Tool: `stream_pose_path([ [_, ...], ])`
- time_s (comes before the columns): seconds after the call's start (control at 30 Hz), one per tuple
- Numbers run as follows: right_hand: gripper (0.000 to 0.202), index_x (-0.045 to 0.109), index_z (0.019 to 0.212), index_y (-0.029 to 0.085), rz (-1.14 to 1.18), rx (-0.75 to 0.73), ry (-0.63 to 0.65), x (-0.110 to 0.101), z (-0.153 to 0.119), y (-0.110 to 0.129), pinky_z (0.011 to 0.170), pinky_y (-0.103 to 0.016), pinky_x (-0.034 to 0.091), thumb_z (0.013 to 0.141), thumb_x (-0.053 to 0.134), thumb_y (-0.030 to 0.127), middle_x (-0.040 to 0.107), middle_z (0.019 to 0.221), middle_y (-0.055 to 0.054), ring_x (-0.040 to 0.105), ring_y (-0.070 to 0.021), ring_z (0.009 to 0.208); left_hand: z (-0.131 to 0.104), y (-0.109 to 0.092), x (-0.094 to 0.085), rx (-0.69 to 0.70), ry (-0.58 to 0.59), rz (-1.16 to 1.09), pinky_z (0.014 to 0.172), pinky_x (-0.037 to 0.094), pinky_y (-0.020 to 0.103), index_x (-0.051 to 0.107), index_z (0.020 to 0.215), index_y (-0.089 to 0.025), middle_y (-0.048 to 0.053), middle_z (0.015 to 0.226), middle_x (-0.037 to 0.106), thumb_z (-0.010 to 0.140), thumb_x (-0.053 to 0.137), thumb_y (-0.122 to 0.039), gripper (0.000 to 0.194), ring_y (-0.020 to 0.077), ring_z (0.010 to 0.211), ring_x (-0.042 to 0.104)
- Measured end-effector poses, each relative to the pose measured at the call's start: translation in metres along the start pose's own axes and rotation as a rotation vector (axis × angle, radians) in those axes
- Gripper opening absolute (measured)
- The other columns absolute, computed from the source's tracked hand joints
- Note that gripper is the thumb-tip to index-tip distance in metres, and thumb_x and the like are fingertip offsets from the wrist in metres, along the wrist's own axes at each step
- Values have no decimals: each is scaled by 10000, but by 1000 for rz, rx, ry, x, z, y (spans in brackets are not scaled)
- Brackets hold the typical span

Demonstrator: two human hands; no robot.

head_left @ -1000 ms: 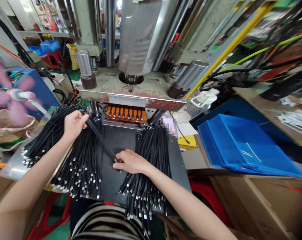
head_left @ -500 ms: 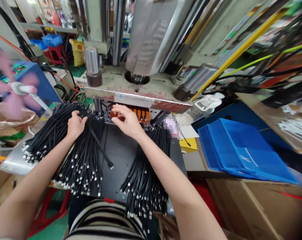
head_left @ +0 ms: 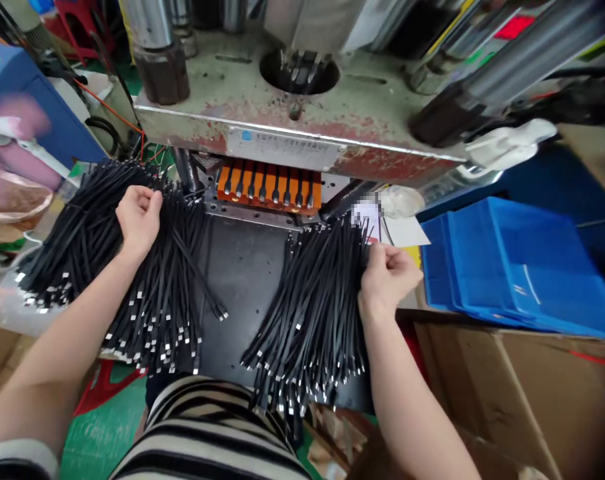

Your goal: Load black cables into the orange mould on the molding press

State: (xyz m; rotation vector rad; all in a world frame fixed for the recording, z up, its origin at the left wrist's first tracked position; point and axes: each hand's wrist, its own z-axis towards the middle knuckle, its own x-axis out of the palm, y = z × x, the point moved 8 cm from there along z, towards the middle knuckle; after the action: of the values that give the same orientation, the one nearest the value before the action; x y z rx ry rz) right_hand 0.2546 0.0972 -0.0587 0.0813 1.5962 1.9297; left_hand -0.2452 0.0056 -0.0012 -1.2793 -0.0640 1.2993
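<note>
My left hand (head_left: 139, 217) is over the left pile of black cables (head_left: 157, 300), thumb and fingers pinched together; what they hold, if anything, is hidden. My right hand (head_left: 388, 277) is closed at the outer edge of the right pile of black cables (head_left: 312, 300). A thin dark strip shows just above its fingers, but I cannot tell what it is. Both piles have silvery plug ends towards me. Between and behind them, an orange mould block (head_left: 269, 188) holds several black cable ends side by side, under the press plate (head_left: 292, 143).
Steel guide posts (head_left: 155, 53) rise from the press. Blue bins (head_left: 527, 260) stand at the right above cardboard boxes (head_left: 487, 387). A clear bottle (head_left: 502, 150) and white paper (head_left: 407, 230) lie behind my right hand. A pink fan (head_left: 17, 143) is at the far left.
My right hand has moved away from the orange mould block, right and towards me, past the right pile. My left hand stays over the left pile, its fingers now pinched. The view has tilted down.
</note>
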Motion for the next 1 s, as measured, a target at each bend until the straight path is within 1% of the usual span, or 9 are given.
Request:
stream_pose_path([
  [0.07,212,592,684,160,-2,25,0,11,2,1,487,-250,316,765,567,354,412,532,59,365,-102,470,-1,-4,-2,54,14,-92,489,249,240,536,816,-178,-87,557,393,833,559,-345,169,51,483,350],
  [0.23,197,570,677,181,-90,51,-33,33,12,2,518,-254,352,788,510,332,423,547,49,387,-114,500,-3,-12,-2,148,76,-155,499,183,247,512,876,-165,-89,592,348,918,429,-399,252,11,548,398],
  [0.4,209,593,705,176,-56,33,-14,37,14,-1,503,-250,343,776,502,351,422,558,44,392,-117,512,-4,-11,-4,86,58,-227,475,231,248,527,838,-190,-83,590,373,842,577,-484,298,19,495,365],
  [0.5,203,610,720,163,-24,29,69,40,12,-1,487,-247,321,758,535,348,422,558,45,378,-113,505,-7,-12,-3,82,56,-234,469,258,242,525,827,-203,-69,598,401,831,604,-469,278,37,488,375],
  [0.7,215,633,766,148,-53,-4,96,37,10,-2,504,-264,352,796,526,332,425,547,40,402,-125,500,-17,-6,2,88,58,-214,472,308,222,536,844,-213,-53,609,431,828,608,-481,278,62,487,397],
  [0.77,254,659,818,142,-163,-131,89,30,7,14,546,-278,392,832,509,346,481,567,20,455,-140,521,-22,-10,-1,107,62,-234,466,313,217,561,863,-210,-57,578,435,847,589,-469,261,65,465,398],
  [0.87,269,686,897,154,-266,-404,118,27,-7,55,651,-310,454,870,513,358,600,669,-33,553,-171,607,-28,-23,-1,108,136,-302,445,328,211,618,924,-193,-55,518,471,892,525,-464,288,72,418,411],
  [0.93,250,681,950,166,-204,-521,208,36,-17,79,686,-314,479,893,511,340,657,773,-62,593,-179,656,-32,-33,12,65,264,-359,446,359,208,638,973,-174,-38,505,523,916,468,-489,363,84,412,447],
  [1.0,255,660,1027,168,-121,-592,349,58,-23,99,703,-313,496,915,496,328,670,825,-69,610,-183,686,-33,-43,36,20,410,-414,472,404,213,642,1003,-152,10,581,609,931,398,-530,456,112,489,537],
])
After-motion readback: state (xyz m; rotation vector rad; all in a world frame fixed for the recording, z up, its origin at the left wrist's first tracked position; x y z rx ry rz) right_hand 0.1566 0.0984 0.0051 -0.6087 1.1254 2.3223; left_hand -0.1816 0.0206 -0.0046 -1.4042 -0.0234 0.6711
